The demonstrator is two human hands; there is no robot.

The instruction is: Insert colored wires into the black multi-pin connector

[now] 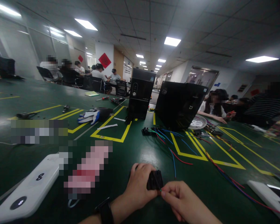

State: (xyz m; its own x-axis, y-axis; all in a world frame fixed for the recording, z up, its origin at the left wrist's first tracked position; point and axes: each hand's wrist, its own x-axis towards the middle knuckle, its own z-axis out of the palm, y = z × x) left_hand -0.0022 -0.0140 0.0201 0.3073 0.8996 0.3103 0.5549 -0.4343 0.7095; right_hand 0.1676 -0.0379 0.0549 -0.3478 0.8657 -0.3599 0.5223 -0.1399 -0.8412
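Note:
Near the front edge of the view, my left hand (140, 183) grips a small black block-shaped part (156, 179) with its fingers wrapped around the far side and the thumb below. My right hand (178, 196) meets it from the right, thumb and forefinger pinched together at the block's lower right corner. A thin dark strand with a greenish spot shows at those fingertips, too small to name. Beyond the hands lie loose blue wires (173, 161) and a red wire (183, 161), running from a cluster of black parts (149, 131).
Two black computer towers (141, 96) (180, 104) stand at the back. Gloves (91, 116) and a red-handled screwdriver (104, 98) lie on the green table. A white device (32, 186) is at left, another (268, 196) at right. People sit at tables farther off.

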